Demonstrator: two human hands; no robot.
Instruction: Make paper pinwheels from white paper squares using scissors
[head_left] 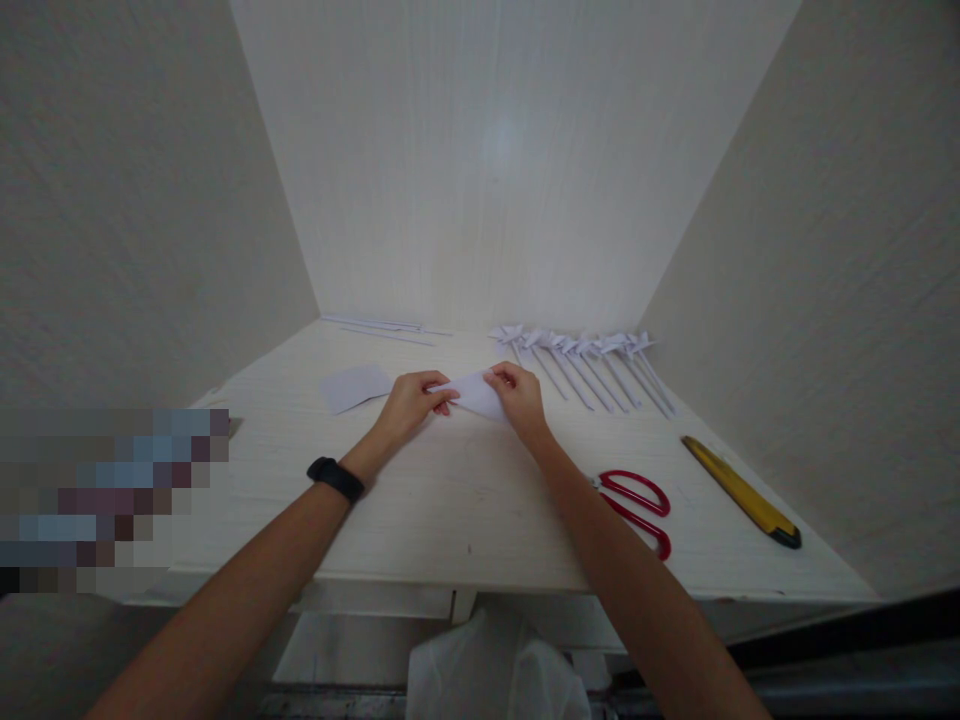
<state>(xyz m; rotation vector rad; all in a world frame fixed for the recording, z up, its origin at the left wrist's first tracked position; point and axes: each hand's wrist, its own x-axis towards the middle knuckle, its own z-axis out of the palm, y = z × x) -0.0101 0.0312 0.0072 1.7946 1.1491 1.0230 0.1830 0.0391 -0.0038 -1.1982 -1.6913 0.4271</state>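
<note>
Item, one piece of white paper [474, 392]: held between the two hands at the middle of a pale tabletop [457, 510], toward its far side.

Item, left hand [418, 400]: thumb and fingers pinching the paper's left end; a black wristband [337, 478] on the wrist.

Item, right hand [520, 398]: thumb and curled index finger pinching the paper's right part, the other fingers bent in.

Item, loose white paper [352, 387]: lying flat just left of the left hand (whether one sheet or several, I cannot tell).

Item, thin white sticks [375, 325]: lying near the back wall, far left.

Item, row of paper pinwheels [577, 346] on sticks: lying at back right, heads toward the wall.

Item, red-handled scissors [636, 502]: beside the right forearm, blades mostly hidden.

Item, yellow cutter [739, 490]: lying slantwise near the right edge.
</note>
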